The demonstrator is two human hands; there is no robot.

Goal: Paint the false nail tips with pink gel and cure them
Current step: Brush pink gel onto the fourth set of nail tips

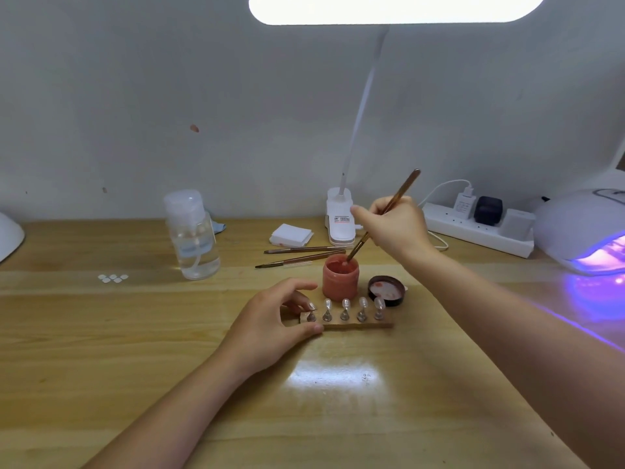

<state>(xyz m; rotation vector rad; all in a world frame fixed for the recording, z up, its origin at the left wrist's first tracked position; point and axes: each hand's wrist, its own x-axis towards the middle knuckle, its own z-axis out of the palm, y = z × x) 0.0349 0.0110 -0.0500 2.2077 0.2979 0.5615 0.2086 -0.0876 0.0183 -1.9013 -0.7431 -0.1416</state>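
A pale wall backs a wooden desk [101,333] lit from above by a clip-on lamp [340,218]; at the far right a curing lamp [581,228] glows violet, its mouth open toward the work; a power strip [480,231] lies along the wall beside it; a clear pump bottle [192,235] stands left of centre, with a stack of wipes [291,235] and two spare brushes [301,254] behind the pot; the pink gel pot [340,279] sits open mid-desk, its lid [386,290] upturned just to its right; directly in front of the pot lies the holder strip [355,321], its long axis running left to right, carrying five false nail tips [345,304] that look unpainted; the left hand [270,326] pinches the strip's left end between thumb and fingers; the right hand [395,228] pinches the brush [382,214], whose bristles are down in the gel; judging by this, the brush is loading, and the tips lie just nearer the person than the pot, so a short draw back and down should reach them
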